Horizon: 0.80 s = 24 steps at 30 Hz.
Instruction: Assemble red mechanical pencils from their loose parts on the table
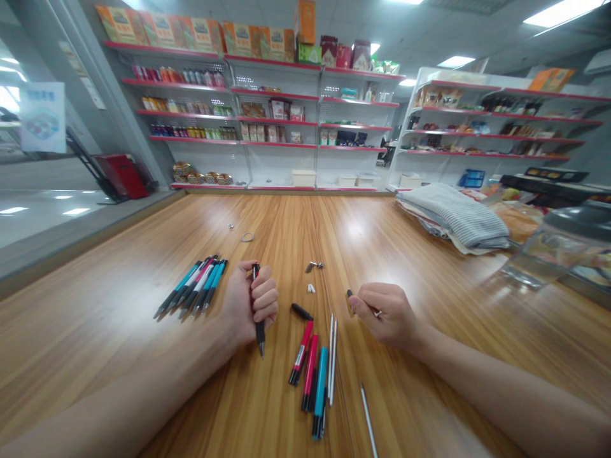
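My left hand (258,299) is wrapped around a ballpoint pen (260,334), its black grip and metal tip pointing down. The pen's upper end shows above the thumb. My right hand (389,312) is closed on a small dark piece (350,294), perhaps a pen part; most of it is hidden by the fingers. Between the hands lie pink pen barrels (309,375), a blue barrel (320,388), a black grip piece (301,311) and white refills (332,359). Another refill (367,416) lies nearer to me. Left of my left hand, several pens (193,286) lie side by side.
Small metal parts (314,266) and white bits (311,288) lie mid-table, with a ring (247,237) farther back. Folded striped cloth (453,216) and a clear lidded jar (548,248) stand at the right. Stocked shelves (272,119) rise behind the wooden table (119,369).
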Motion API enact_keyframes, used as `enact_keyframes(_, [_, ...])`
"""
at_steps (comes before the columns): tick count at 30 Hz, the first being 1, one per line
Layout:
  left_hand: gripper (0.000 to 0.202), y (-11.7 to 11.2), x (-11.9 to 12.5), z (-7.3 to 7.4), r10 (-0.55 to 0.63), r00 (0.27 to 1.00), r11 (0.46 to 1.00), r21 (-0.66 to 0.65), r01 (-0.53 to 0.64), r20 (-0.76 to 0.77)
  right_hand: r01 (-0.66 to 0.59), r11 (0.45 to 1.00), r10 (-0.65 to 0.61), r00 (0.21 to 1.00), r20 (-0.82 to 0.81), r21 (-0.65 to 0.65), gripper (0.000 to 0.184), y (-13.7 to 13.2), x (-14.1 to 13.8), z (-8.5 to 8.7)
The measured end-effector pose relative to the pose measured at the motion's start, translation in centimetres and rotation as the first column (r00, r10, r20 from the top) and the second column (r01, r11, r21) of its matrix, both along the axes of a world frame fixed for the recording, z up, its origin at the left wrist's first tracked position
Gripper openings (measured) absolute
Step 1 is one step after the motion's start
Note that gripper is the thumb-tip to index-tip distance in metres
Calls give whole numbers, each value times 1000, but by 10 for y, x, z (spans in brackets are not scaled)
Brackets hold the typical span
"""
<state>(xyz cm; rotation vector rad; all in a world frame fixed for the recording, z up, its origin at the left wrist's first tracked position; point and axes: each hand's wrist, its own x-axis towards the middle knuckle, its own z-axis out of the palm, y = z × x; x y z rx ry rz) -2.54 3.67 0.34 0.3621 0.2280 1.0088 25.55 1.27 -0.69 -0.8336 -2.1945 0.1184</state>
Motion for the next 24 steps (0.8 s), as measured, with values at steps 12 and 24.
enact_keyframes(12, [37,-3,0,11,102,995,995,7,-101,-19,-2,999,1,1000,23,35,33,0,-1,0])
enact_keyframes(24, [16,53,-83,58,440,564,896,382,-227,-699,-11,1000,11,1000,16,26,36,1,-2,-2])
